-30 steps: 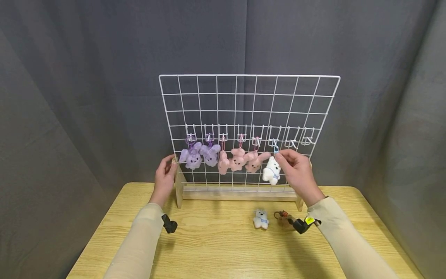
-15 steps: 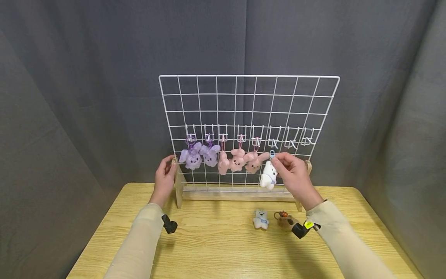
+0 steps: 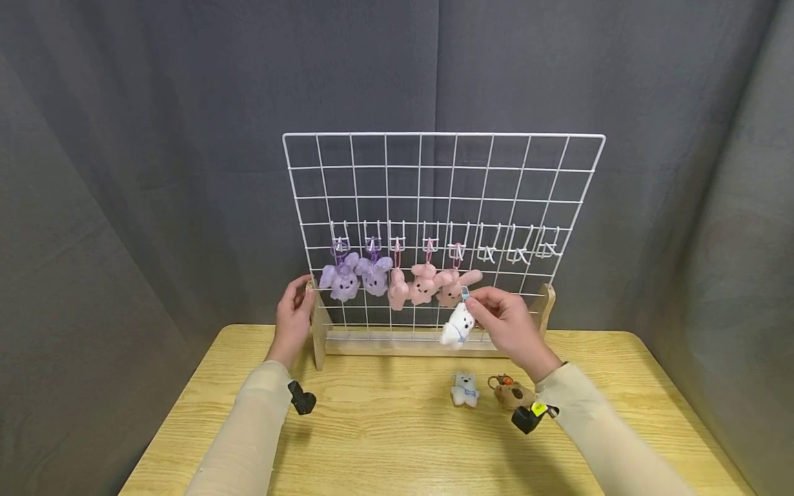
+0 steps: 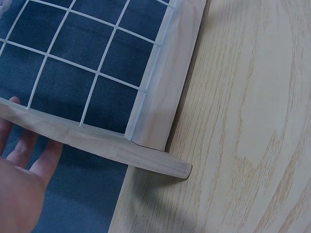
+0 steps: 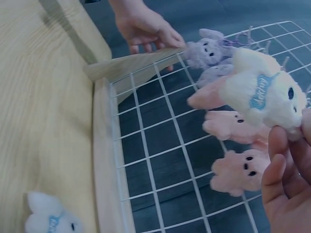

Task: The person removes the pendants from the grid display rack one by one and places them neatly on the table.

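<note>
The right hand (image 3: 510,325) has its grip pinched on the top of a white plush charm (image 3: 459,325), just below its blue clip (image 3: 465,293), holding it tilted on the near side of the wire grid (image 3: 444,133), slightly below the rightmost of three pink plush charms (image 3: 424,282). Two purple plush charms (image 3: 343,279) hang farther left in the same row, and more white hooks (image 3: 518,255) continue to the right. The left hand (image 3: 293,322) grips the wooden side board (image 3: 318,331) at the grid's left edge. Nearer on the counter (image 3: 372,427), a second white charm (image 3: 464,390) lies just left of a brown charm (image 3: 513,395).
</note>
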Demonstrator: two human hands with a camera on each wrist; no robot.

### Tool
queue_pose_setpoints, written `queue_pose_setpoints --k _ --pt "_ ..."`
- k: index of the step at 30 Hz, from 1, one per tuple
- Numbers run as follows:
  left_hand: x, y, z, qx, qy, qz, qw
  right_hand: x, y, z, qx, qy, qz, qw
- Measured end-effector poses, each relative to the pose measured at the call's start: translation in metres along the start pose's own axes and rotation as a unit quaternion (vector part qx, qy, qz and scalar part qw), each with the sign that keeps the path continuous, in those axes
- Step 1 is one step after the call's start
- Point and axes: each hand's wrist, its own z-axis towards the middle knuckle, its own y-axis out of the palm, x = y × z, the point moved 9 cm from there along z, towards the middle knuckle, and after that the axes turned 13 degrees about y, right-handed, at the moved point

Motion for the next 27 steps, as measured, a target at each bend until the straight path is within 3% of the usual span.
queue_pose_setpoints --k 10,27 --pt "0.000 0.000 0.000 -0.003 -0.003 0.001 1.0000 0.022 0.025 -0.002 -0.046 0.030 -0.033 0.9979" --pt "0.003 0.001 -0.001 -0.007 -0.008 -0.003 0.9999 0.049 0.055 -0.001 -0.085 0.058 -0.062 0.9927"
